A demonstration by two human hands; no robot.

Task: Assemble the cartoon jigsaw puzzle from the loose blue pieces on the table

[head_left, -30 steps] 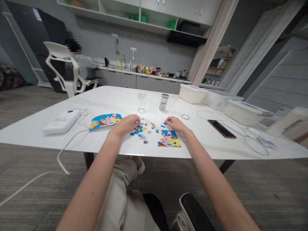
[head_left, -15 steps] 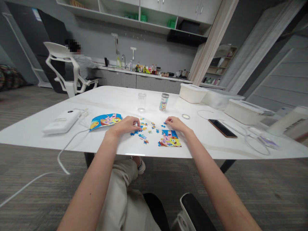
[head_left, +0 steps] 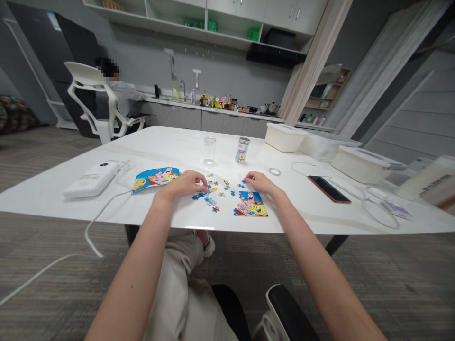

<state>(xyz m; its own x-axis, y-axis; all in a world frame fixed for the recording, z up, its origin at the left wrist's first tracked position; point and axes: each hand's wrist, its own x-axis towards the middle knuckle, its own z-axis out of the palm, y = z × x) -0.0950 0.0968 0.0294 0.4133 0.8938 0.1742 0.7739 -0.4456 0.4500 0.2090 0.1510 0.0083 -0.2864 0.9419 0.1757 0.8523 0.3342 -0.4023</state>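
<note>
Barely anything shifts: the left hand (head_left: 185, 184) stays curled over loose blue jigsaw pieces (head_left: 205, 195), the right hand (head_left: 261, 183) lies half-open by the jigsaw picture (head_left: 250, 206), neither clearly gripping

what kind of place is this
Probably an office break room with a kitchenette: a counter with a tap and bottles along the back wall, white wall cabinets above it, and a white office chair beside it.
</note>
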